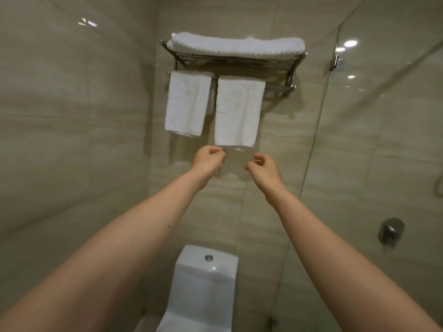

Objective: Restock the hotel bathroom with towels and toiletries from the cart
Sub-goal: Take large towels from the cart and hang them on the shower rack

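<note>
A chrome towel rack (291, 79) hangs on the far wall with a folded white bath towel (237, 45) on its top shelf. Two white hand towels hang over its bar: the left hand towel (187, 103) and the right hand towel (238, 111), which hangs slightly lower. My left hand (208, 161) is just under the right towel's lower left corner, fingers pinched together; whether it grips the hem is unclear. My right hand (263, 170) sits a little below the lower right corner, its fingers loosely curled and apart, holding nothing.
A white toilet cistern (206, 276) with a chrome flush button stands directly below my arms. A glass shower partition (335, 140) runs along the right, with a chrome fitting (390, 232) behind it. Glossy beige tiled walls close in left and ahead.
</note>
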Tool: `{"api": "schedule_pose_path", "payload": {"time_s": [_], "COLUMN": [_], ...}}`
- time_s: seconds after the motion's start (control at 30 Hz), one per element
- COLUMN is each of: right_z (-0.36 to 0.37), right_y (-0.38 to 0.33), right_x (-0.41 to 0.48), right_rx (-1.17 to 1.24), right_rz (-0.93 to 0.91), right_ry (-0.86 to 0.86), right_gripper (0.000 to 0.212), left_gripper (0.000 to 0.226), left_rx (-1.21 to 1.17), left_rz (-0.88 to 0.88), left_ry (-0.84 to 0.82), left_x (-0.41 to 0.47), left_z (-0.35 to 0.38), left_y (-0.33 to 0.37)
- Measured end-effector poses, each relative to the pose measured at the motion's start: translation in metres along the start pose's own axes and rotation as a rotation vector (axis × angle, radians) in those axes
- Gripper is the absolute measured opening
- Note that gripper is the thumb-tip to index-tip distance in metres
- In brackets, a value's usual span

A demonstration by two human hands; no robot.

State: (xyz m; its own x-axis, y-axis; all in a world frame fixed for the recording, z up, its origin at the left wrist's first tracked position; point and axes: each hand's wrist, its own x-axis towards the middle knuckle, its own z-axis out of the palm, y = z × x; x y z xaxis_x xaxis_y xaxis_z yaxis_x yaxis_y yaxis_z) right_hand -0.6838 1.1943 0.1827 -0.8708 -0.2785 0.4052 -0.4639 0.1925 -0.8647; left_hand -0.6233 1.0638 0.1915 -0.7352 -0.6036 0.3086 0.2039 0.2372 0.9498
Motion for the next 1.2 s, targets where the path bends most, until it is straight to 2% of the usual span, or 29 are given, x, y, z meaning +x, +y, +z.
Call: {"api": "schedule_pose_path", "payload": {"time_s": [0.4, 0.7, 1.2], "right_z": [-0.046, -0.077, -0.135], "right_y": [0.033, 0.030, 0.006], "right_x": [-0.190, -0.309, -0.536], "right_rx": [0.060, 0.094, 0.061], "right_rz": [0.194, 0.228, 0.382], "right_ry": [-0.090, -0.084, -0.211], "right_gripper": [0.044, 0.043, 0.047], "left_gripper": [0.021, 0.021, 0.023], "left_rx": [0.003, -0.022, -0.003], "left_rz": [-0.223, -0.287, -0.393], "left_ry": [0.032, 0.025, 0.054], "left_x": [-0.208, -0.326, -0.556], "left_z": [-0.007, -0.028, -0.062], "left_y": [-0.034, -0.035, -0.021]}}
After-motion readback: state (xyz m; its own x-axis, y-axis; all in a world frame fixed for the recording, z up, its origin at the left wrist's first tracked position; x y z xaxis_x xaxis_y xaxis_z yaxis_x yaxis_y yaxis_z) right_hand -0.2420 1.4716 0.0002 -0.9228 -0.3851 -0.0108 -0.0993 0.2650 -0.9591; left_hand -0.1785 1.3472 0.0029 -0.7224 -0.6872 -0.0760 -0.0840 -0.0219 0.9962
